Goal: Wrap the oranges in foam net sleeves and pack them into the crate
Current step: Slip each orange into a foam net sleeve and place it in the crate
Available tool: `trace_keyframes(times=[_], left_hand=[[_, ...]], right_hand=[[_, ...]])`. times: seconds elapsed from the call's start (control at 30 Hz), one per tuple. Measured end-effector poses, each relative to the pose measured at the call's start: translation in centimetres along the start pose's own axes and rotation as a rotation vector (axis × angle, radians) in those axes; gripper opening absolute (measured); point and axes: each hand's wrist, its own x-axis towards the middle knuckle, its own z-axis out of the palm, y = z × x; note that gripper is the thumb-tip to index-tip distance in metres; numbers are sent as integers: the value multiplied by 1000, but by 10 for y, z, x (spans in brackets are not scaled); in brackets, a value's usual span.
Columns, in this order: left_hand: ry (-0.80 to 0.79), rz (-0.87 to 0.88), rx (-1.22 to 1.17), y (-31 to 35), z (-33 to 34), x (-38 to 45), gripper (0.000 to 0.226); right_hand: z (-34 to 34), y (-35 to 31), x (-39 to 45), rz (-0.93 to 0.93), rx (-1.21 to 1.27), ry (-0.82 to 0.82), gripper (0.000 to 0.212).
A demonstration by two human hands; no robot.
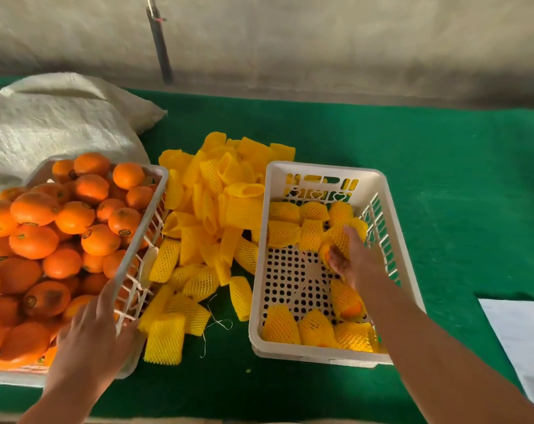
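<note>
1. A desk [382, 142] covered in green cloth stood against a pale, stained wall, with a dark pole [160, 47] leaning behind it.
2. A white woven sack [45, 117] lay at the far left of the desk, and a sheet of white paper [523, 338] lay at the near right edge.
3. A white crate of bare oranges [45, 240], heaped above its rim, sat on the left side.
4. A loose pile of empty yellow foam net sleeves [210, 224] lay between the two crates.
5. The packing crate [327, 179], white with a perforated floor, sat on the right; wrapped oranges lined its far end and its near end, and the middle of the floor was bare.
6. The right hand [351, 255] reached into the packing crate, its fingers curled round a wrapped orange [336, 243] just beside the far row.
7. Another wrapped orange [347, 301] lay just under the right forearm, against the crate's right wall.
8. The left hand [88, 332] rested over the near right corner of the orange crate, fingers relaxed and spread across the rim, touching the fruit there but gripping none.
</note>
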Motion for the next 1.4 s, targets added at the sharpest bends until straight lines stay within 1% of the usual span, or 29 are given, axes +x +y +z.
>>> trace_keyframes(times=[0.03,0.1,0.2,0.33,0.4,0.47,0.57,0.67,0.73,0.8,0.9,1.0,1.1,1.2,1.3,1.33,1.4], left_hand=[[12,-1,24,1,2,1,91],[28,1,90,1,5,3,95],[31,18,146,-3,7,4,98],[20,-16,201,-5,11,6,104],[12,-26,219,-6,12,6,107],[2,-28,220,-4,10,7,108],[-8,-25,219,0,6,6,108],[-12,-12,218,3,5,6,108],[-5,-2,221,3,5,5,107],[3,11,220,3,6,5,106],[8,32,226,3,6,4,105],[32,62,245,2,8,2,102],[56,75,216,2,7,1,108],[83,84,161,3,3,-1,104],[51,28,62,8,-5,-5,96],[49,14,2,8,-8,-5,91],[46,-2,-116,7,-15,-6,79]], right_hand=[[-1,-5,7,-1,-47,38,45],[-1,-11,20,-20,-174,110,51],[-2,-14,39,-79,-358,182,66],[0,-19,52,-147,-586,296,88],[2,-21,55,-163,-647,319,98],[4,-20,58,-162,-656,330,103],[3,-19,59,-166,-655,342,92],[0,-16,58,-163,-611,318,77],[-3,-11,54,-151,-617,306,72],[-5,-4,43,-156,-660,294,73],[0,12,13,-258,-694,230,72],[12,32,-33,-446,-663,104,67],[32,57,-81,-585,-730,-51,66],[52,90,-120,-680,-889,-188,69],[65,122,-136,-899,-1212,-329,69],[69,130,-138,-856,-1226,-351,72],[74,139,-139,-720,-1213,-347,78]])
